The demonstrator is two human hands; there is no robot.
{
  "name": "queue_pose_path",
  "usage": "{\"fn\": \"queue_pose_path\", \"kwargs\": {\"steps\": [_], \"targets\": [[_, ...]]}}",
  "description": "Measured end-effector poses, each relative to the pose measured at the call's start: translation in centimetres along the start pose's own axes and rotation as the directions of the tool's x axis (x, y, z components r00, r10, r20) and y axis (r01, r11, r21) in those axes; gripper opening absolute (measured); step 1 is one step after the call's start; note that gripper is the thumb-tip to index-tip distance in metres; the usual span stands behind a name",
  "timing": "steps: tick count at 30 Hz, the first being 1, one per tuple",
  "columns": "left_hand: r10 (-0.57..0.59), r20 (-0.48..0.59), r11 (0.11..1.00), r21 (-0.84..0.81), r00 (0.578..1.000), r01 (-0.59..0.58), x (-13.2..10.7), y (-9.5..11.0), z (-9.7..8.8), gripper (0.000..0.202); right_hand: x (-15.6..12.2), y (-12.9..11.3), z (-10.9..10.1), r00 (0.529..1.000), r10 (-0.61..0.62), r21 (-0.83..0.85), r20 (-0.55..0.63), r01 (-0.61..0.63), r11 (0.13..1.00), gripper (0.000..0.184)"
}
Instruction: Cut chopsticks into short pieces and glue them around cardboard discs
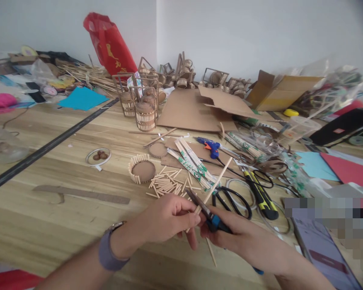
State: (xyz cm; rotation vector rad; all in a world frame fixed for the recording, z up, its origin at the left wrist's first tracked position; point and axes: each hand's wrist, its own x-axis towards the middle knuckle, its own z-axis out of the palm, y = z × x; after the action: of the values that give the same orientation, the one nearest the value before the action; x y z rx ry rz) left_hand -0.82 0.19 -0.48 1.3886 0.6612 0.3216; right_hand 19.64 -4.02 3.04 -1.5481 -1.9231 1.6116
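My left hand [166, 219] is closed in a pinch on a long wooden stick [222, 177] that slants up to the right. My right hand [242, 237] grips blue-handled cutting pliers [210, 217], whose dark jaws sit against the stick just above my left fingers. A wristwatch [110, 249] is on my left wrist. Just beyond the hands lies a pile of short cut stick pieces [166, 185] beside a small round cardboard-and-stick basket base [142, 169].
Black scissors [232, 201], a yellow-black utility knife [260, 195], a blue glue gun [210, 146] and wrapped chopstick packs [190, 161] lie ahead. Finished stick lanterns [145, 108], cardboard sheets [193, 108], a red bag [110, 44] and a long black ruler [48, 147] stand farther back.
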Motion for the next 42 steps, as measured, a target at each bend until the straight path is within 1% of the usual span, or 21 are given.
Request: {"fn": "queue_pose_path", "kwargs": {"steps": [4,10,14,17,21,30,35,38,42], "targets": [[-0.005,0.013,1.000,0.005,1.000,0.005,-0.1,0.3,0.1,0.029,0.1,0.3,0.1,1.000,-0.017,-0.052,-0.011,0.017,0.999,0.012],[0.003,0.019,1.000,0.016,1.000,-0.003,-0.1,0.3,0.1,0.031,0.2,0.3,0.3,0.999,-0.032,-0.078,-0.026,0.029,0.997,0.010],[-0.002,0.020,0.999,0.047,1.000,0.002,0.1,0.0,0.0,0.033,0.3,0.1,0.6,0.997,-0.038,-0.144,-0.071,0.028,0.989,0.012],[-0.001,0.008,0.998,0.062,1.000,0.001,0.0,-0.2,0.0,0.035,0.5,-0.1,0.8,0.992,-0.043,-0.208,-0.117,0.018,0.978,0.009],[0.010,-0.017,0.996,0.092,1.000,-0.008,0.0,-0.5,0.0,0.040,0.7,0.1,1.2,0.985,-0.052,-0.244,-0.167,0.010,0.970,0.010],[0.023,-0.047,0.990,0.141,0.999,-0.016,0.2,-0.5,0.1,0.040,1.0,1.0,1.9,0.967,-0.100,-0.244,-0.235,0.041,0.969,0.010],[0.014,-0.076,0.990,0.140,0.997,-0.003,0.3,-0.5,0.3,0.028,1.0,0.9,2.0,0.961,-0.102,-0.234,-0.259,0.040,0.971,0.011],[0.039,-0.105,0.981,0.194,0.994,-0.018,0.3,-0.3,0.4,0.026,1.0,0.6,1.9,0.959,-0.107,-0.217,-0.261,0.050,0.975,0.011],[0.081,-0.094,0.977,0.203,0.992,-0.060,0.2,-0.1,0.6,0.032,0.9,0.4,1.4,0.963,-0.135,-0.137,-0.233,0.105,0.985,0.010]]}}
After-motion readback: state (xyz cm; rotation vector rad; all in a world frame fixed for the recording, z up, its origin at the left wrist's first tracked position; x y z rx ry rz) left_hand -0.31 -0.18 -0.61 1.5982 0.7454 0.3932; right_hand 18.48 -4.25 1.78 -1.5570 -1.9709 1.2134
